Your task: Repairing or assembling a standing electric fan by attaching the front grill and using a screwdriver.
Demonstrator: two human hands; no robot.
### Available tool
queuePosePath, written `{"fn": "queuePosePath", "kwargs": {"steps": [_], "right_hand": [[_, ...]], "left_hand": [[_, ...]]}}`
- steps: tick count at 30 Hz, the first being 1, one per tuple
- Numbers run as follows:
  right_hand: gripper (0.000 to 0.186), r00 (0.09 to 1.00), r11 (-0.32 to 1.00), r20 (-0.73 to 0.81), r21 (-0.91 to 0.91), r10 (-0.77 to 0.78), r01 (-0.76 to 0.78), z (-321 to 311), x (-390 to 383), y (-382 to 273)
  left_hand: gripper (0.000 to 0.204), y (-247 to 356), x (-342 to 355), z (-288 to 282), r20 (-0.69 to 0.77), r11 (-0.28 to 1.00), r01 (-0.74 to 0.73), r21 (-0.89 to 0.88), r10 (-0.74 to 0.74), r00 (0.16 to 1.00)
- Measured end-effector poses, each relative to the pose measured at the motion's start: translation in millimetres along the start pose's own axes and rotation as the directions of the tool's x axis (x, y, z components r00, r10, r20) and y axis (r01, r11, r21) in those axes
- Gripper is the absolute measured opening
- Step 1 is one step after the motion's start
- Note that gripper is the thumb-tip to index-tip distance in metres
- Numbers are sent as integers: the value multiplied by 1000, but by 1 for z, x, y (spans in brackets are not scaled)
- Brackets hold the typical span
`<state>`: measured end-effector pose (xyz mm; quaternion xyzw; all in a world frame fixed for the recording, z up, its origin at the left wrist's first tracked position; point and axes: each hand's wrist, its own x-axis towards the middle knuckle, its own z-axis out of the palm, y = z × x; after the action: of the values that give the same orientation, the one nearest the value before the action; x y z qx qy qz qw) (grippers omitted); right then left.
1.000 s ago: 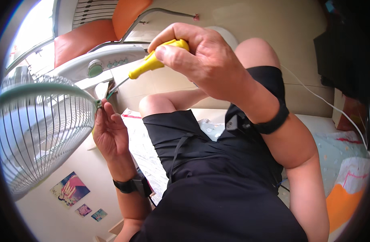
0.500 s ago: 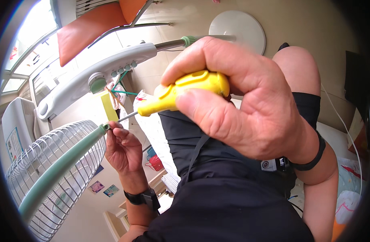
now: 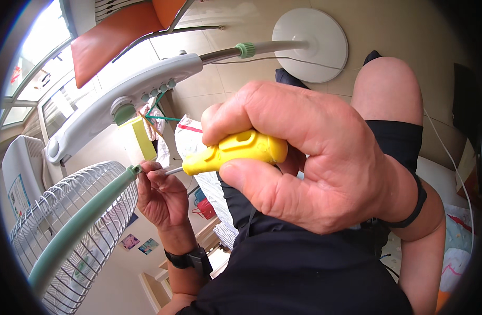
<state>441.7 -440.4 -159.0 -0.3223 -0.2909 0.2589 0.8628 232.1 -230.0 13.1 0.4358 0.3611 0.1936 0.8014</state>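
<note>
My right hand (image 3: 325, 163) is wrapped round the yellow handle of a screwdriver (image 3: 233, 153). Its metal shaft points left, and the tip is hidden behind the fingers of my left hand (image 3: 166, 202). Those left fingers are pinched together at the end lug of a green rim strip (image 3: 83, 223) on a fan's white wire guard (image 3: 96, 257); whatever small thing they hold cannot be made out. Above the guard, the fan's grey-white stand housing (image 3: 130, 97), with its knob and buttons, leans across the view.
A round white base (image 3: 317, 58) carries the stand's pole on the tiled floor. At the upper left is an orange chair (image 3: 112, 47). A yellow box-shaped thing (image 3: 136, 139) hangs near the housing. A thin white cable (image 3: 451, 168) runs down the right side.
My right hand and the screwdriver have moved down and slightly left. The shaft has swung from the lug's opening to beside my left fingertips, which remain at the lug.
</note>
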Motion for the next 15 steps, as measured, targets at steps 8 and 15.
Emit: {"fn": "queuePosePath", "kwargs": {"steps": [8,15], "right_hand": [[25,995,997,63,-23,74,-73,-3,1,-8],[17,976,970,-23,-103,218,-219,-4,4,-15]], "left_hand": [[27,-5,0,1,11,998,0,-59,0,1000],[32,-7,2,3,69,995,-33,-92,39,997]]}}
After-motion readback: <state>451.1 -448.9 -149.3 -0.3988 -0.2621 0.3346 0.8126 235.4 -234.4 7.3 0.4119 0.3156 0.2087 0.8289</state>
